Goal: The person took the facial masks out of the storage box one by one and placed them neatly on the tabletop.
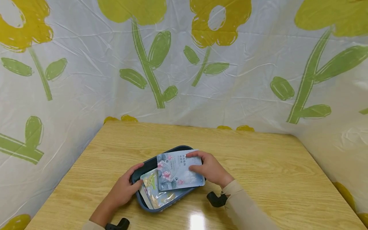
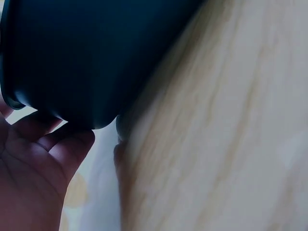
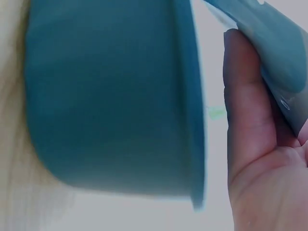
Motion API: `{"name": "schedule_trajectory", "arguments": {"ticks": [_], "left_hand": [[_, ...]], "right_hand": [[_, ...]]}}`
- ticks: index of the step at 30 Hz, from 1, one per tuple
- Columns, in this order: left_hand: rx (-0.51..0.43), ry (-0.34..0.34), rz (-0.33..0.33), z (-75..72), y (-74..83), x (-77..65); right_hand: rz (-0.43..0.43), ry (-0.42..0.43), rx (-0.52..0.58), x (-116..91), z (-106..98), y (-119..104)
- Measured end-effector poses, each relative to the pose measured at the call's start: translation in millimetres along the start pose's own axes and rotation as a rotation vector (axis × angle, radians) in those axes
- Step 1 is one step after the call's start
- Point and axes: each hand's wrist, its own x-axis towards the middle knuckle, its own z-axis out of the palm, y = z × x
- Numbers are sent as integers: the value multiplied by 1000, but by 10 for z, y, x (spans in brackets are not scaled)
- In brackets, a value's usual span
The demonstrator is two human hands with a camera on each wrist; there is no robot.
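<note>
A dark blue, rounded rectangular bin (image 1: 148, 166) stands on the table. My left hand (image 1: 125, 188) holds its left end, thumb by the rim; in the left wrist view the fingers lie against the outer wall. My right hand (image 1: 211, 169) pinches a pale blue flat sachet (image 1: 175, 169), printed with pink flowers, by its right side. The sachet is over the bin's right part, and in the right wrist view it is above the rim. Under it, a glossy yellow-and-blue packet (image 1: 153, 185) lies in the bin, partly covered. Beside that shows the edge of a white flat item (image 1: 146, 198).
The wood-grain table (image 1: 258, 166) extends around the bin. A white cloth (image 1: 244, 95) with printed yellow flowers hangs behind and at both sides. Black wrist mounts (image 1: 217, 199) stick out near both wrists.
</note>
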Motion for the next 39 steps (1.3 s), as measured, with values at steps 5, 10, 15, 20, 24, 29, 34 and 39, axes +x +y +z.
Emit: {"name": "schedule_trajectory", "arguments": {"ticks": [5, 10, 15, 20, 24, 29, 34, 39], "left_hand": [[0, 0, -1, -52, -26, -4], [13, 4, -3, -125, -23, -21], [28, 12, -12, -185, -20, -36], [39, 21, -15, -209, -54, -52], [54, 34, -13, -223, -83, -67], [54, 35, -24, -235, -84, -74], [50, 35, -28, -239, -79, -79], [38, 33, -35, -241, -78, -83]], "right_hand": [[1, 40, 2, -29, -159, 25], [23, 67, 20, -37, -291, 59], [37, 98, 30, -47, -420, 100], [66, 164, 18, -69, -567, 178], [80, 214, 17, -84, -685, 251], [83, 263, 12, -99, -799, 313], [104, 308, 30, -99, -881, 370], [144, 357, 26, -91, -952, 447]]}}
